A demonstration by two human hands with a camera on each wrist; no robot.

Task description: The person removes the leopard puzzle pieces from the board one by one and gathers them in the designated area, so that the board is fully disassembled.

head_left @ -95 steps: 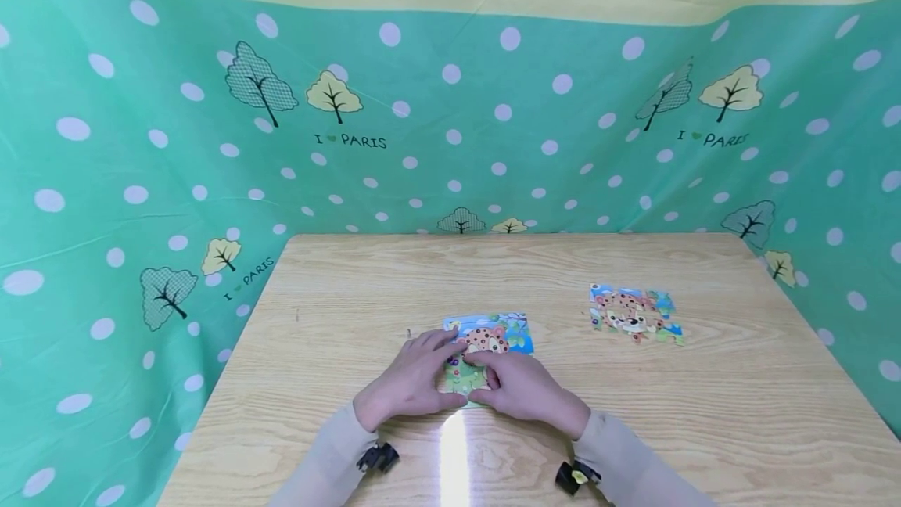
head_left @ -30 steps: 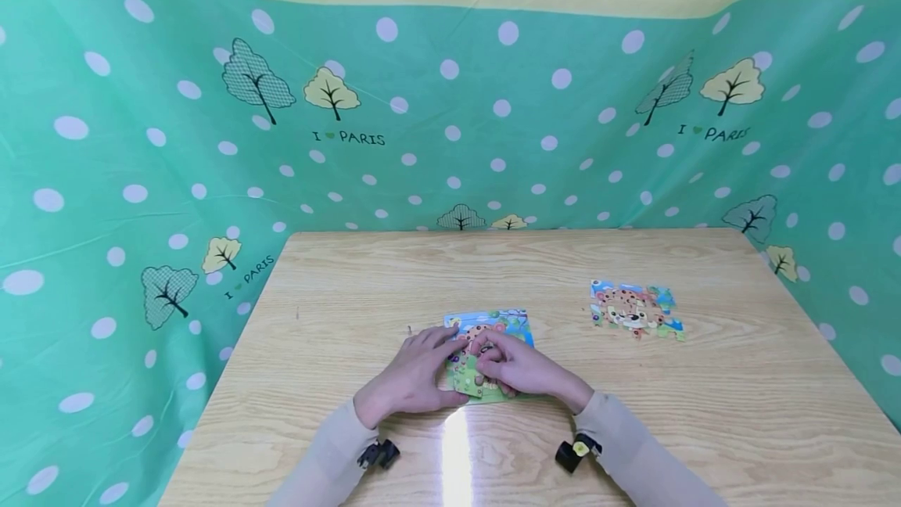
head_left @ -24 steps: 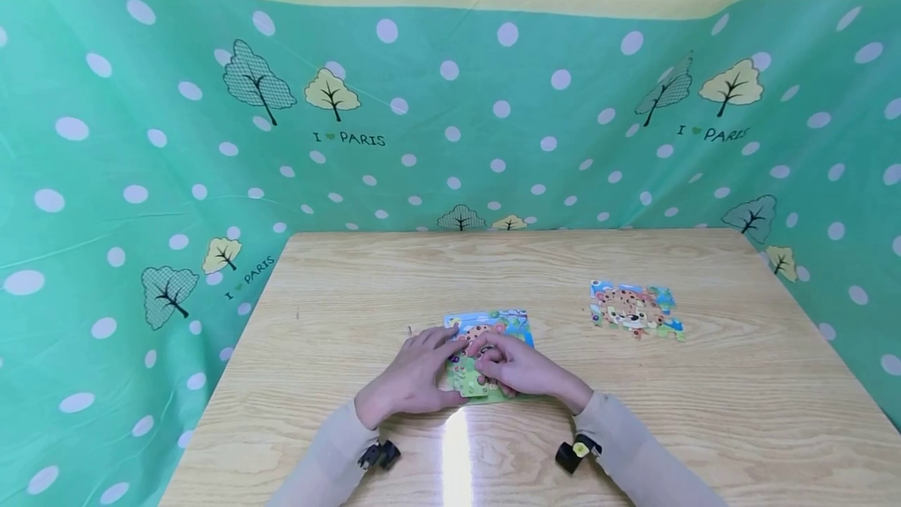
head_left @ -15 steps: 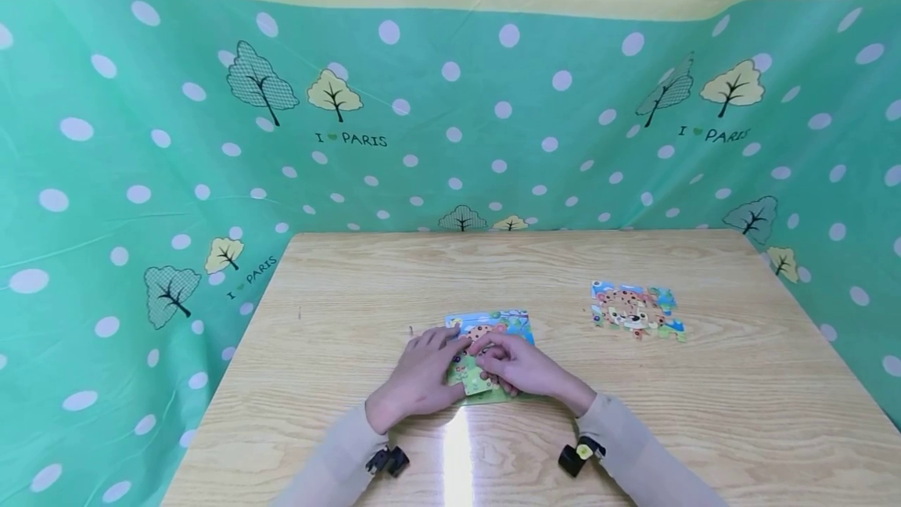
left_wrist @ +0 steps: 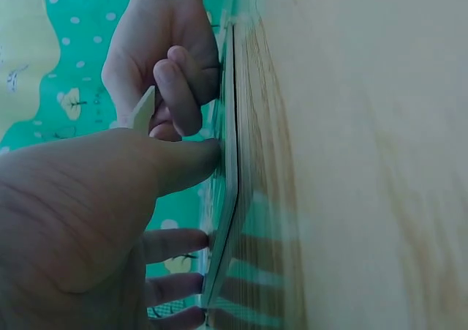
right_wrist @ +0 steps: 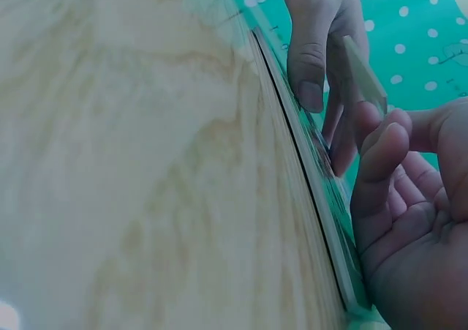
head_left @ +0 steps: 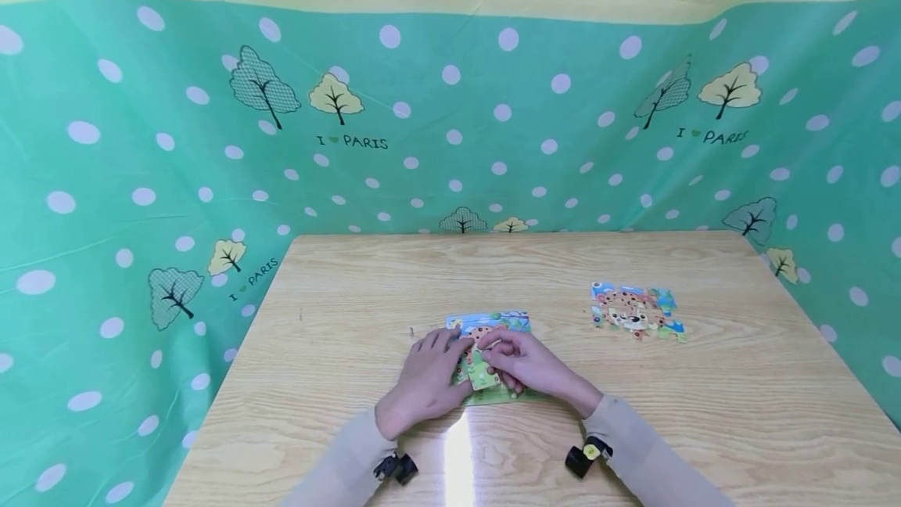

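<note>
A flat puzzle board (head_left: 501, 321) with a cartoon spotted animal lies in front of me, partly covered by both hands. Between the thumb and fingers of my right hand (head_left: 533, 366) is a green puzzle piece (head_left: 482, 375), pinched at its edge. The right wrist view shows that piece (right_wrist: 365, 80) tilted and raised above the board (right_wrist: 322, 213). My left hand (head_left: 426, 382) rests on the board's left side, fingers spread. In the left wrist view its thumb and fingertips touch the board (left_wrist: 228, 184). How the piece's far side looks is hidden.
To the right, a group of joined puzzle pieces (head_left: 631, 313) with a similar animal face lies on the wooden table (head_left: 366, 280). A polka-dot cloth (head_left: 450, 116) hangs behind and beside the table. A bright light strip reflects off the table's front.
My right hand, earlier low over the board, has closed on the green piece and moved it slightly right and up. My left hand has shifted a little right.
</note>
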